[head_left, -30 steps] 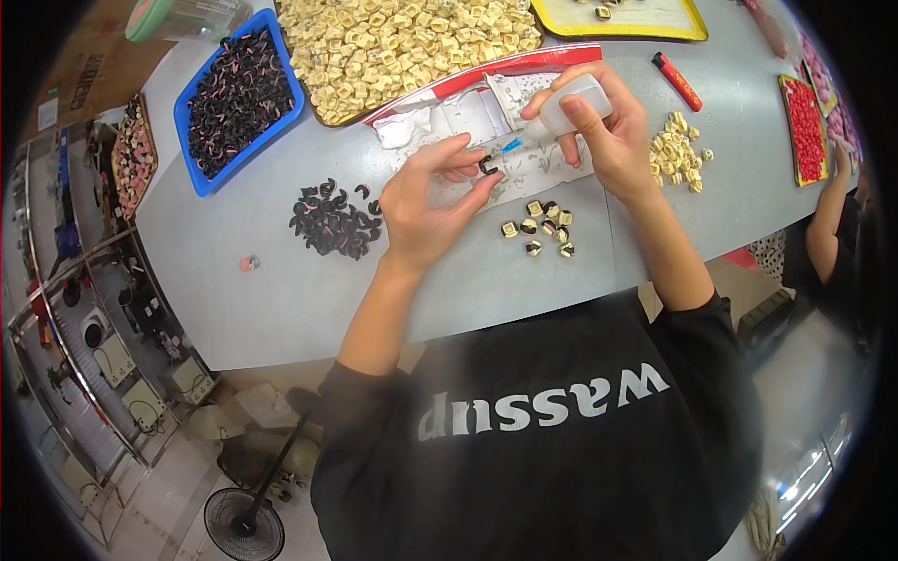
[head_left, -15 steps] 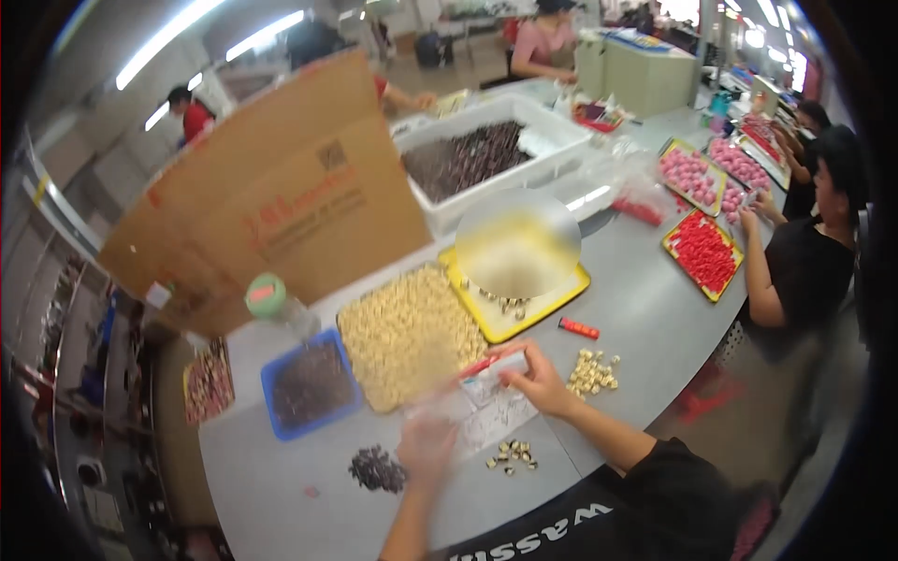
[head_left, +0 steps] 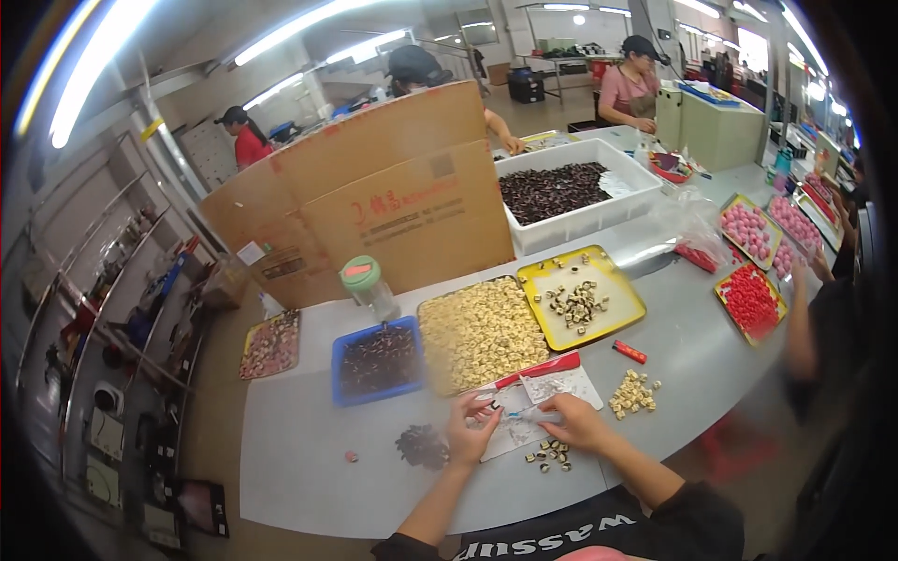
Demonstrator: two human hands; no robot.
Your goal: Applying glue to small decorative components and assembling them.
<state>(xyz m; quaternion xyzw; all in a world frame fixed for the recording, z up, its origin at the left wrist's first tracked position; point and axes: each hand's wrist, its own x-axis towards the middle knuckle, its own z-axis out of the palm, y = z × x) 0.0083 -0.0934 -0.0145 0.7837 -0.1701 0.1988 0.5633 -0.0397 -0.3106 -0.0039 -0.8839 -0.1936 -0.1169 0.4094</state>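
Observation:
My left hand (head_left: 470, 427) and my right hand (head_left: 572, 423) rest on a clear plastic bag with a red strip (head_left: 543, 388) lying on the grey table (head_left: 299, 458). Both hands pinch at the bag; what sits between the fingers is too small to tell. A few small dark-and-cream pieces (head_left: 552, 453) lie just below my right hand. A little heap of dark pieces (head_left: 423, 445) lies left of my left hand. A small pile of cream pieces (head_left: 634, 393) sits to the right.
Behind the bag stand a tray of cream pieces (head_left: 482, 332), a blue tray of dark pieces (head_left: 377, 360) and a yellow tray (head_left: 582, 297). A cardboard box (head_left: 374, 201), a white bin (head_left: 571, 201) and a jar (head_left: 369, 285) stand further back. Other people sit at right.
The view has swung up from the table to the room. My hands stay on the plastic bag, now small at the lower middle.

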